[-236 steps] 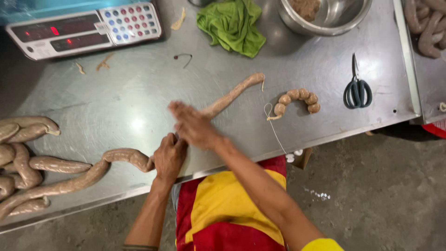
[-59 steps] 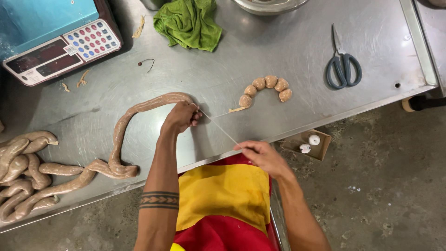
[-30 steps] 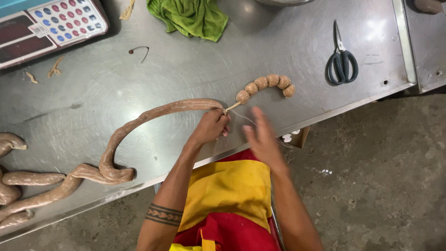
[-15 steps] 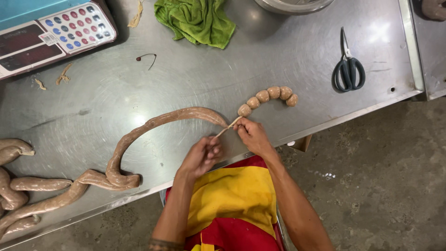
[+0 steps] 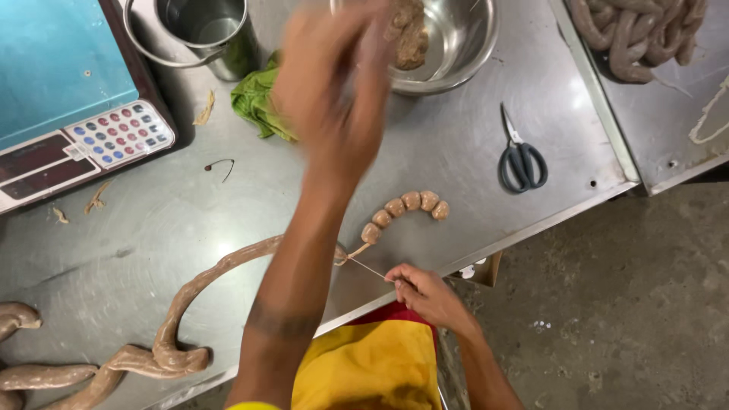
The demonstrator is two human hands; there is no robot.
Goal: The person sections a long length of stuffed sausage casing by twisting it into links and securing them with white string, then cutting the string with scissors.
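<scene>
Steel table (image 5: 486, 152): front edge runs just past the right hand; bare metal left of the sausage.
Right hand (image 5: 421, 292): pinching string (image 5: 368, 268) taut at that edge.
Left hand (image 5: 334, 83): raised, blurred; grip unclear.
Sausage (image 5: 220, 273): between both hands, on the table.

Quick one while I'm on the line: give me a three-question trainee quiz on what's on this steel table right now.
1. True or false: the right hand pinches a thin string that runs to the sausage.
2. Which thing lies nearest the scissors? A) the scale B) the steel bowl C) the green cloth
3. Fill in: the left hand is raised and blurred in front of the ____ cloth.

Key: 1 true. 2 B. 3 green.
</scene>
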